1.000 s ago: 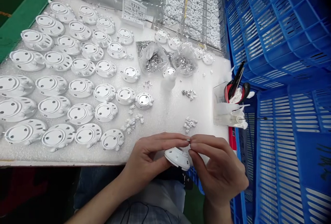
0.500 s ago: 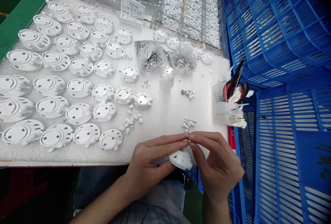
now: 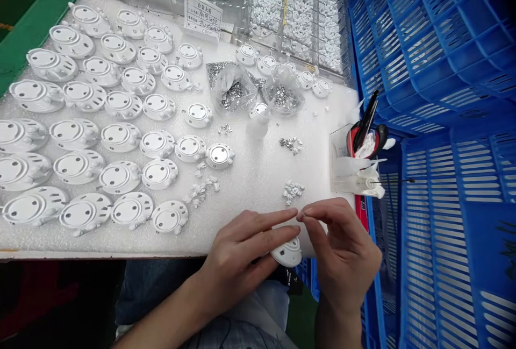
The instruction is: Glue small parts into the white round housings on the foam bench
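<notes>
My left hand (image 3: 245, 249) grips a white oval plastic piece (image 3: 288, 254) with small slots, just past the table's front edge. Its fingers partly cover the piece. Beside it, my right hand (image 3: 342, 252) has thumb and forefinger pinched on a tiny part at the fingertips, too small to name. Just beyond the hands lies a small pile of white bits (image 3: 293, 192), and further back a pile of tiny silvery parts (image 3: 288, 144). An upright translucent dropper bottle (image 3: 258, 126) stands on the white foam surface. Rows of similar white oval pieces (image 3: 86, 212) fill the left side.
Two clear bags of silvery parts (image 3: 234, 93) lie mid-table. Behind them are clear compartment trays (image 3: 278, 37) of white bits and a handwritten label (image 3: 202, 17). On the right, a clear box (image 3: 338, 177) holds scissors (image 3: 368, 134); blue plastic crates (image 3: 427, 230) border the table.
My right fingertips have drawn slightly right and down, away from the left fingertips. The white piece in my left hand has tilted and moved a little right.
</notes>
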{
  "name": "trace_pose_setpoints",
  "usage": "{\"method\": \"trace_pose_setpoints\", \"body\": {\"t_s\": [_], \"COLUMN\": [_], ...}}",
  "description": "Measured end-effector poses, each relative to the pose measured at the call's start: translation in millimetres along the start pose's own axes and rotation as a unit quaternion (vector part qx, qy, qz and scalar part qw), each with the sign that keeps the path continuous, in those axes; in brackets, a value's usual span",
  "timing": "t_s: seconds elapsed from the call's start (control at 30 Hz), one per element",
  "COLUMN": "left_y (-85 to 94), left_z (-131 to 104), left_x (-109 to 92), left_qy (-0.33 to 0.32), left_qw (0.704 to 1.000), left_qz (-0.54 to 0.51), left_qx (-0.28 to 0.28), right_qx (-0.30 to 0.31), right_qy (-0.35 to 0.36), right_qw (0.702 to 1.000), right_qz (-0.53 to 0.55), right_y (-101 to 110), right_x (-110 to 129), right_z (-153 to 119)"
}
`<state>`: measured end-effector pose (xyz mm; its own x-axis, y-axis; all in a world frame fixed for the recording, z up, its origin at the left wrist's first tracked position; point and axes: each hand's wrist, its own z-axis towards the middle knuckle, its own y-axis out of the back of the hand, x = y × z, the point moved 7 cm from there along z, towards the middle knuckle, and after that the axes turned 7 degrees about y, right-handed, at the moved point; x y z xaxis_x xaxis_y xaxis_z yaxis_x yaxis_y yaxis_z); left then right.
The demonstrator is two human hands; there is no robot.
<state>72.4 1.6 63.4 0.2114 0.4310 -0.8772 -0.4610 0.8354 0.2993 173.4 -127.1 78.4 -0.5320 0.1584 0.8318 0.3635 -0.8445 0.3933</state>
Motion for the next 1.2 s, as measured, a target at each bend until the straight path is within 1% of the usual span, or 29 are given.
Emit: {"method": "trace_pose_setpoints", "body": {"t_s": [0.07,0.13,0.23,0.3,0.47,0.63,1.0,1.2], "left_y": [4.7,11.3,20.5,23.3,24.4,25.5,25.9,25.6], "left_z": [3,6,10,11,10,8,8,8], "left_x": [0,1,2,4,4,2,2,2], "left_qy": [0.023,0.039,0.033,0.027,0.012,0.000,-0.013,-0.014], "left_qw": [1.000,0.998,0.992,0.988,0.985,0.985,0.985,0.984], "left_qz": [-0.001,0.006,0.031,0.047,0.082,0.083,0.070,0.075], "left_qx": [-0.021,-0.058,-0.119,-0.142,-0.153,-0.154,-0.158,-0.163], "right_qx": [-0.016,-0.022,-0.013,-0.008,0.004,0.013,0.030,0.044], "right_qy": [-0.018,-0.020,-0.025,-0.027,-0.025,-0.031,-0.035,-0.030], "right_qw": [0.999,0.998,0.996,0.996,0.997,0.996,0.995,0.996], "right_qz": [0.036,0.060,0.080,0.083,0.069,0.084,0.090,0.072], "right_y": [3,3,-4,-10,-22,-27,-31,-30], "right_x": [1,4,8,9,8,6,4,4], "right_z": [-2,-4,-7,-9,-8,-4,-3,-4]}}
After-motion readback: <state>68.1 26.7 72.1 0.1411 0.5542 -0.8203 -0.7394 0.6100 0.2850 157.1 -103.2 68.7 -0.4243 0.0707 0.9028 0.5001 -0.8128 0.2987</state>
